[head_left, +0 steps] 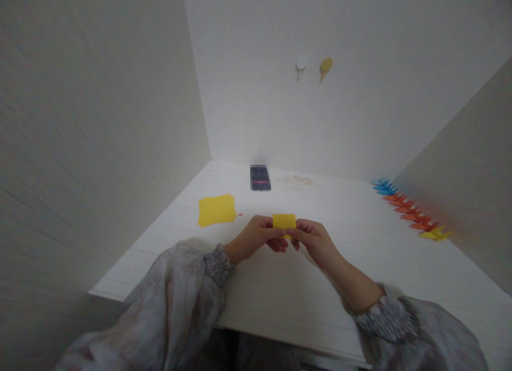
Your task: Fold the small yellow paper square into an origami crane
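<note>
A small yellow piece of paper [284, 220] is held up between my two hands above the white table. My left hand [266, 233] pinches its lower left part, thumb across the front and the other fingers curled behind. From the other side, my right hand [314, 236] grips the lower right part with thumb and fingers. Both thumbs nearly meet at the paper's lower edge. To the left of my left hand lies a stack of yellow paper sheets [217, 209], with a tiny red scrap [240, 215] beside it.
A dark, blurred-out flat object [260, 178] lies near the back wall. Folded paper pieces in blue [385, 187], orange-red [412, 210] and yellow [435, 233] line the right side. Two round hooks, white [301, 63] and yellow [326, 65], are on the wall. Walls enclose the table [280, 296].
</note>
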A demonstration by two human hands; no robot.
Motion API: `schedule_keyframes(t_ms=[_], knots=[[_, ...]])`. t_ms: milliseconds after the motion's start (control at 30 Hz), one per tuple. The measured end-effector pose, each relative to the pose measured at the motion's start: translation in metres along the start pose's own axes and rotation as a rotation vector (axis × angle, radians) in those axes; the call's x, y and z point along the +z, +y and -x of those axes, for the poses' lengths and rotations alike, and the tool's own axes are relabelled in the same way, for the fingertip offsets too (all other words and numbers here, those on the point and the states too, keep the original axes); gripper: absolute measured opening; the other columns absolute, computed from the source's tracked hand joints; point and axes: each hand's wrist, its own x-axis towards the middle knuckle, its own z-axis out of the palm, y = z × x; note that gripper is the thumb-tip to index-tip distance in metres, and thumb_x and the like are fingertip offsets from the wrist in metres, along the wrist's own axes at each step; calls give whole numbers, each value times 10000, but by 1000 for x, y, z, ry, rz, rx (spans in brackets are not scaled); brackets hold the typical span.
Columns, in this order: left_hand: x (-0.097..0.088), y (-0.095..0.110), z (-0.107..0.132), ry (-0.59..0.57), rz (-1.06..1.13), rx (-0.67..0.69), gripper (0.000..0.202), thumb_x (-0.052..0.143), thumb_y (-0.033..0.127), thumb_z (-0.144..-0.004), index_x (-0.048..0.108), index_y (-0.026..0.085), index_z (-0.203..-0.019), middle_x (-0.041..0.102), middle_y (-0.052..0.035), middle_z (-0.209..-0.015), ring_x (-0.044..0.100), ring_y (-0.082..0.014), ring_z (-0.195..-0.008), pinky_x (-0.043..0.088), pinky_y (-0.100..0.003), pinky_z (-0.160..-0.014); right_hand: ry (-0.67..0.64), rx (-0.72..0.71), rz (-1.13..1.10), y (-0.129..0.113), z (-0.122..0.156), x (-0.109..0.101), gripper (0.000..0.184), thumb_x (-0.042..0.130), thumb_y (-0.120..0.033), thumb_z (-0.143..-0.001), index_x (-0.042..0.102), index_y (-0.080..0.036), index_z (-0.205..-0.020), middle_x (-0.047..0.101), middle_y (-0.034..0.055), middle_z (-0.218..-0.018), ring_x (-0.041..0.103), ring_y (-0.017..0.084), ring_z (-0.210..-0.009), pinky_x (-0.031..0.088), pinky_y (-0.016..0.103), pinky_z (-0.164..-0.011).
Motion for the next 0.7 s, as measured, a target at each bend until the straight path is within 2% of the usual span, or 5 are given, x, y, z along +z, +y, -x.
schedule_keyframes(t_ms=[233,467,700], knots=[[-2,-1,-2,35,1,5,161,584,240,-659,607,83,-685,628,-45,-569,571,-105,-456,448,-210,-458,-8,35,-66,-1,1,1,136,558,-254,-711,597,-138,-653,548,-2,-541,459,86,-463,341,215,-450],[-6,-2,-3,48,-2,16,154,579,235,-660,610,86,-680,628,-43,-570,576,-108,-460,451,-206,-454,-19,38,-42,-1,-1,-1,214,507,-332,-746,594,-147,-685,565,12,-591,492,103,-500,386,238,-501],[-1,0,-1,9,-48,-17,177,593,259,-649,620,88,-688,617,-34,-541,561,-99,-442,444,-201,-447,-13,52,100,-4,-2,2,215,598,-336,-671,551,-133,-618,505,-21,-492,419,75,-437,322,211,-439]])
